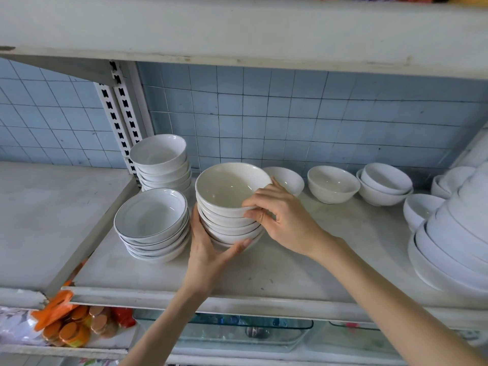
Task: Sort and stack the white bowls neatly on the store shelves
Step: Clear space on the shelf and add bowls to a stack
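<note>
Fingertips (pixel 252 215) of the right hand (pixel 285 220) are curled against the right side of a stack of white bowls (pixel 227 220), and the thumb is laid on the near rim of the top bowl (pixel 229 186). The stack is cupped from the near left by the left hand (pixel 208 249), its thumb stretched under the lowest bowl and its fingers hidden behind the stack. Whether the stack rests on the shelf (pixel 264 273) or is held just above it cannot be told. Just left of the left hand a stack of dark-rimmed bowls (pixel 153 225) is set, almost touching the wrist side of the hand, and farther back a taller stack (pixel 161 165) is placed against the slotted upright (pixel 121 112). Behind the right hand a single bowl (pixel 286 179) is partly hidden by the fingers; to its right a second single bowl (pixel 333 183) and a nested pair (pixel 384 184) are lined along the tiled wall (pixel 290 114). At the right edge a leaning pile of larger bowls (pixel 454 241) is seen. Below the shelf an orange packet (pixel 60 320) and glass dishes (pixel 237 331) are stored.
</note>
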Available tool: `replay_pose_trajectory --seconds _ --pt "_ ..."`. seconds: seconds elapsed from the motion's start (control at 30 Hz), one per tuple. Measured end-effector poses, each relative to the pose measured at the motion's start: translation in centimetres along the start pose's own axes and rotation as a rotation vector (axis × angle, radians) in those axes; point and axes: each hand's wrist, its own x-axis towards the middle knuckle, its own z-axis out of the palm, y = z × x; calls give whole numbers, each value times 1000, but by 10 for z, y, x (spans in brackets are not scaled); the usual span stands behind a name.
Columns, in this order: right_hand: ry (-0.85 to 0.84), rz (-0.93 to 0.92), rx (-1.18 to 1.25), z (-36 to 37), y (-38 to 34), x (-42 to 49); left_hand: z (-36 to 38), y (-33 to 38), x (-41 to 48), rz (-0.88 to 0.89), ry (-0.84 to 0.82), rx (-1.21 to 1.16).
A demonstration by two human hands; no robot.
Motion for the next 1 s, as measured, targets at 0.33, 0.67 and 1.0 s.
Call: replay_pose_trajectory --seconds 0.33,0.67,1.0 --pt "310 365 166 -19 42 -24 0 1 -1 5 15 -12" --pt "-39 693 -95 0 95 -45 0 -1 0 26 6 -21" --pt "-78 683 -261 3 97 -32 0 -1 -1 10 -16 14"
